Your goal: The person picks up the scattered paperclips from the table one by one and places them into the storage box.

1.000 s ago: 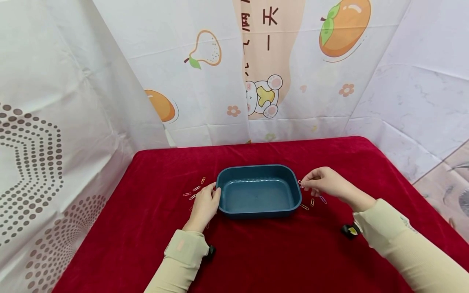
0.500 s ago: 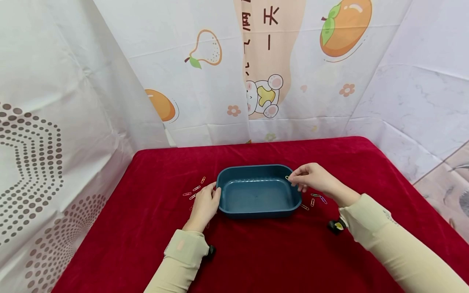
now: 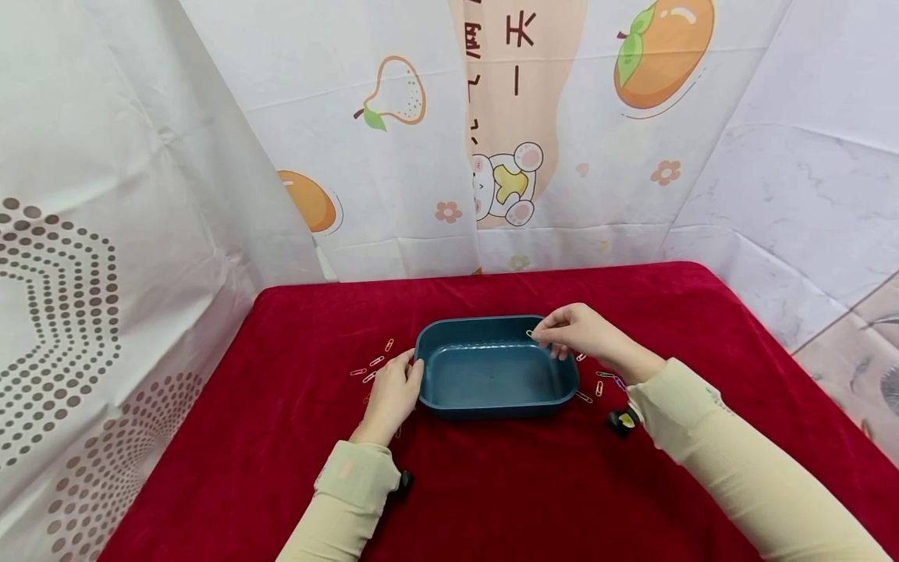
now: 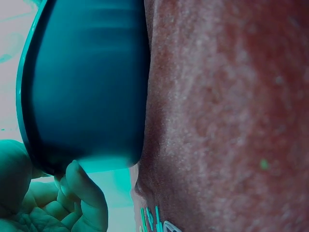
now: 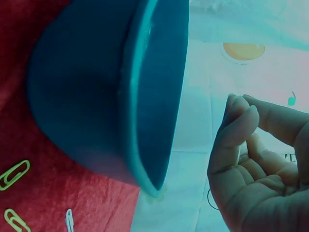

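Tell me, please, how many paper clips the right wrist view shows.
3: one yellowish clip at far left, another yellowish clip below it, one whitish clip rightward. Others may be hidden.

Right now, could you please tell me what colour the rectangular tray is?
The rectangular tray is dark teal-blue, shown best in the head view.

Plain dark-blue tray (image 3: pixel 492 378), deep-red tablecloth (image 3: pixel 506 484), variously coloured paper clips (image 3: pixel 599 388), white backdrop (image 3: pixel 414 164) printed with orange fruit (image 3: pixel 667 55)
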Demonstrator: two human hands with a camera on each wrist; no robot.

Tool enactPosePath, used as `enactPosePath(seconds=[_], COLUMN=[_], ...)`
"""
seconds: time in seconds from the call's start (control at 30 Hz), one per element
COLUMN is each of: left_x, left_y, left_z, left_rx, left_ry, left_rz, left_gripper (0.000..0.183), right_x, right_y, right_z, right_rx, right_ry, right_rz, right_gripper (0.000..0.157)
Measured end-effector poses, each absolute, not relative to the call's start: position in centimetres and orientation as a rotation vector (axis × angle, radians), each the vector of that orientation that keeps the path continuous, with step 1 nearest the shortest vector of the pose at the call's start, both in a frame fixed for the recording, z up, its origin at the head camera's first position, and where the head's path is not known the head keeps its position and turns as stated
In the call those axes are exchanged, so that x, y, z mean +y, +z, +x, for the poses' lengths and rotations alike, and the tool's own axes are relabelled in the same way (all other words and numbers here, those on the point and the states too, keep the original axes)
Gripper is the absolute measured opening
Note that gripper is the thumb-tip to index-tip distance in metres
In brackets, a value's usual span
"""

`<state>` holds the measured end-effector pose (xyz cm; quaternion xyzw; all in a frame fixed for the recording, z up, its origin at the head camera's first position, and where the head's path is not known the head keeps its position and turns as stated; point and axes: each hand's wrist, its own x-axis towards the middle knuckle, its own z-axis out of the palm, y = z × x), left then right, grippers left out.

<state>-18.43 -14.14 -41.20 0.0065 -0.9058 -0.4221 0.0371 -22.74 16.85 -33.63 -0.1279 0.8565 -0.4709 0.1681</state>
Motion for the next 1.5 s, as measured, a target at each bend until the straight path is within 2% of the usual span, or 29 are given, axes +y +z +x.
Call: enactPosePath(seconds=[0.47, 1.5], left_x=[-14.2, -14.0], left_y=[-41.3, -41.5], left_z=[-18.5, -18.6], left_rx=[-2.777, -2.771], left_ry=[-1.290, -1.281], left_rz=[0.021, 0.033], left_gripper=[0.044, 0.044], right_x=[14.9, 11.6], right_y=[-32.7, -33.7], right_z=[-24.4, -28.0], right_rx=[2.413, 2.254], right_ry=[-1.280, -1.270], right_rz=[-0.389, -0.445], right_gripper=[0.027, 0.030])
